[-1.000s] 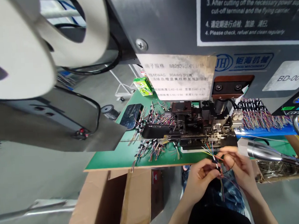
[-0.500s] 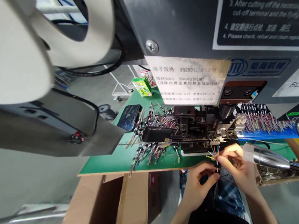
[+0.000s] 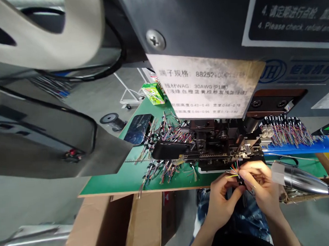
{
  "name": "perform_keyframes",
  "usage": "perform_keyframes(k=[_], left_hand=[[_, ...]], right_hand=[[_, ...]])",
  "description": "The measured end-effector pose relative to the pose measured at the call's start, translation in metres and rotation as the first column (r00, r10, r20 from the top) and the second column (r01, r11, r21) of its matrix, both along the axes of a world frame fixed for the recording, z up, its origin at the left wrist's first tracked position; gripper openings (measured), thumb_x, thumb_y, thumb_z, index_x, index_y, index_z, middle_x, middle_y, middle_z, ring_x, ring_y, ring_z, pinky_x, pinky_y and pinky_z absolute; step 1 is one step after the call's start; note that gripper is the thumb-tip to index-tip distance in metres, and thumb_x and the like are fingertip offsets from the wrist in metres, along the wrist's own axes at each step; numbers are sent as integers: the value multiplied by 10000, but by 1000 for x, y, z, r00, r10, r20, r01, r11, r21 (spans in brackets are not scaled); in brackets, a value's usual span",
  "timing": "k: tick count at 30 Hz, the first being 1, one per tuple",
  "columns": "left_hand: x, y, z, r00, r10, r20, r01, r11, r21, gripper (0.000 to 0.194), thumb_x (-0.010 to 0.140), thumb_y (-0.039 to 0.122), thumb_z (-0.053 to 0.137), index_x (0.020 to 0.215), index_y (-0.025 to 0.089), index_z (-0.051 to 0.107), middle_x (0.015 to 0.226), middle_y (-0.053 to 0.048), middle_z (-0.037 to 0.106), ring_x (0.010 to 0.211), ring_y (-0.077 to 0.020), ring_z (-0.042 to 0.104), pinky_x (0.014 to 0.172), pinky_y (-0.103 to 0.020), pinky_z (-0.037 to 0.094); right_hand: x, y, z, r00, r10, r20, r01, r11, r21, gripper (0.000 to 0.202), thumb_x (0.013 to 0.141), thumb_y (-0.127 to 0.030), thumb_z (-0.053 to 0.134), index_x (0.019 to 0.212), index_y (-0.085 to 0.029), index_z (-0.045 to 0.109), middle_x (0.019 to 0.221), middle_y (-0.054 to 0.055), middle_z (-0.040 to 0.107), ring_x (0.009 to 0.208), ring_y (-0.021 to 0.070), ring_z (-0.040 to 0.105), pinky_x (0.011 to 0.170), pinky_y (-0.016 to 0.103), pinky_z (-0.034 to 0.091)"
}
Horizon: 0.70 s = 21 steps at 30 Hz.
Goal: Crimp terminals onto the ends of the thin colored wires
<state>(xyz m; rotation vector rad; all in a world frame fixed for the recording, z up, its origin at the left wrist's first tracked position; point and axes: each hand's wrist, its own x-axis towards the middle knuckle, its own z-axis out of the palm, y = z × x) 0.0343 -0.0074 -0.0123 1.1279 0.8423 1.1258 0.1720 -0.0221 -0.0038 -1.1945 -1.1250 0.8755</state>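
Note:
Between my two hands is a multi-coloured wire bundle (image 3: 234, 173), its thin loose ends fanned out toward the machine. My left hand (image 3: 223, 197) is closed on the dark lower part of the bundle, thumb against fingers. Just above it, my right hand (image 3: 257, 180) pinches the bundle close to where the wires spread. Both hands are in front of the terminal crimping machine's (image 3: 224, 145) lower tooling, near the green table's front edge. The fingers partly hide the bundle's middle, and its tail hangs down over my lap.
Wire bundles (image 3: 167, 167) lie piled left of the tooling, beside a phone (image 3: 139, 129) and a green box (image 3: 153, 93). More bundles (image 3: 290, 130) rest in a blue tray at right. A metal lamp head (image 3: 301, 177) is close to my right hand. Cardboard boxes (image 3: 144, 224) stand below.
My hands have drawn closer together on the wire bundle, the left one rising slightly. The fanned wire ends have shifted and turned a little. The camera view has moved closer to the machine.

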Motion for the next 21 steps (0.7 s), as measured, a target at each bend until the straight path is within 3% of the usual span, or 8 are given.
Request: perform_keyframes(k=[4,9,21], left_hand=[[5,1,-3,998,64,-25,-62,996,58,202,852,354,893,813,189,783,861,-78,769,774,-223,728,710,-299,617],[7,1,-5,998,62,-11,-62,998,15,242,820,390,934,817,189,797,856,-74,760,743,-219,731,707,-298,620],[4,0,-1,997,69,-26,-67,996,51,201,860,347,905,850,166,818,816,-61,750,745,-197,740,719,-255,620]], right_hand=[[3,3,1,1000,-9,4,9,1000,-14,107,997,-349,794,1013,-262,853,947,58,861,864,254,838,820,361,708],[7,6,3,1000,-1,24,2,998,-59,176,985,-388,805,1074,-255,878,982,83,876,879,282,855,830,384,722],[0,8,12,997,-61,37,64,992,-108,193,972,-423,805,1039,-256,876,839,44,847,720,225,798,680,306,651]])
